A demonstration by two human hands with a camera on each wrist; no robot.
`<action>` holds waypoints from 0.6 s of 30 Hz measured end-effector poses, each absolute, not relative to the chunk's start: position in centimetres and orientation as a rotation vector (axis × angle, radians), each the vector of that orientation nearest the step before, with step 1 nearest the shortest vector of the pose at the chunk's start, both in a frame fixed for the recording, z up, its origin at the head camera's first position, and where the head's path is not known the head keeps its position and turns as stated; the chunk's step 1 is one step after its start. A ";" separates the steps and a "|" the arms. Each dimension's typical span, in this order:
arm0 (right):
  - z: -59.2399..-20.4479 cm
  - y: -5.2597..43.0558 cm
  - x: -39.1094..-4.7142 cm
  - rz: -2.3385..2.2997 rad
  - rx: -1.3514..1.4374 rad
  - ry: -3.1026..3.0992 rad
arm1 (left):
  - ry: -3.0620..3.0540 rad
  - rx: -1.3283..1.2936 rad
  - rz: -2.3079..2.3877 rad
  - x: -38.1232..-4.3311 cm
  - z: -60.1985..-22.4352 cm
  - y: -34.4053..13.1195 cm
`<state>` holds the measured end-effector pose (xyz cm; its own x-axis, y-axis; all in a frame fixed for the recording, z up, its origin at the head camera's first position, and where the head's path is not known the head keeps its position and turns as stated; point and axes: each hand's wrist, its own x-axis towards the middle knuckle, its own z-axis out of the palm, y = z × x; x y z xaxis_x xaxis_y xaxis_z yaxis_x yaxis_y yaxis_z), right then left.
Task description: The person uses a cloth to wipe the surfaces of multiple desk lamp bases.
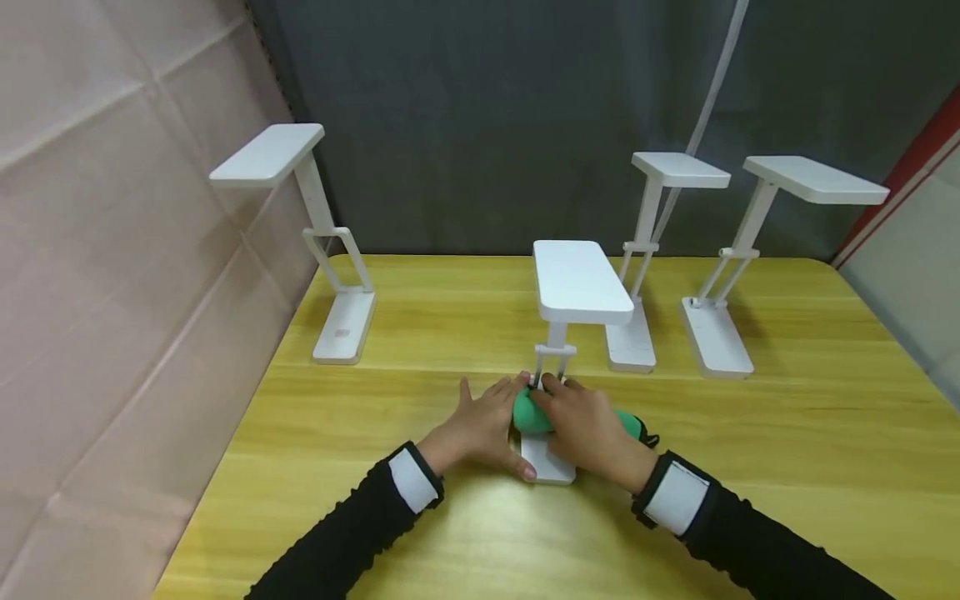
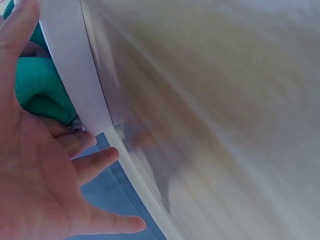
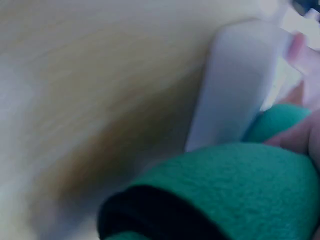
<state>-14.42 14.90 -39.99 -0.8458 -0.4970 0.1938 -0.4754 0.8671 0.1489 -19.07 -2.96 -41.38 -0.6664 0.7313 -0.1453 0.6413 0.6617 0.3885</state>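
Note:
A white folding stand (image 1: pixel 581 279) with a flat top plate, hinged legs and a long base (image 1: pixel 547 462) stands on the table between the hands. Lying across that base is a fuzzy green cloth (image 1: pixel 626 423) with black trim and a small black loop at its right end. My right hand (image 1: pixel 592 429) grips the cloth and presses it on the base, fingertips by the hinge. Along the base's left side, my left hand (image 1: pixel 483 429) touches it, thumb at the front corner, fingers spread and mostly straight toward the hinge. In the right wrist view, the cloth (image 3: pixel 235 180) bulges beside the base.
A similar white stand (image 1: pixel 343 325) is at the table's far left. Two more, a nearer stand (image 1: pixel 630 337) and a farther-right stand (image 1: pixel 716 337), stand behind and right of the hands. A dark curtain (image 1: pixel 465 125) backs the wooden table (image 1: pixel 810 417); pinkish cloth (image 1: pixel 112 292) hangs left.

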 end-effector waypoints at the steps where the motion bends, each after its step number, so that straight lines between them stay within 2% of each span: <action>1: -39.9 15.0 -14.3 -0.123 0.760 -2.825 | 2.594 1.105 0.429 -19.0 -41.3 -2.9; 18: -38.8 16.4 -9.4 0.477 1.029 -2.989 | 2.649 1.181 0.285 -18.6 -41.6 -2.7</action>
<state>-9.38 16.43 -38.78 -0.7915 -0.6096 0.0445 -0.5931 0.7485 -0.2965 -18.56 -2.72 -41.58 -0.6502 0.7491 -0.1269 0.7050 0.6571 0.2666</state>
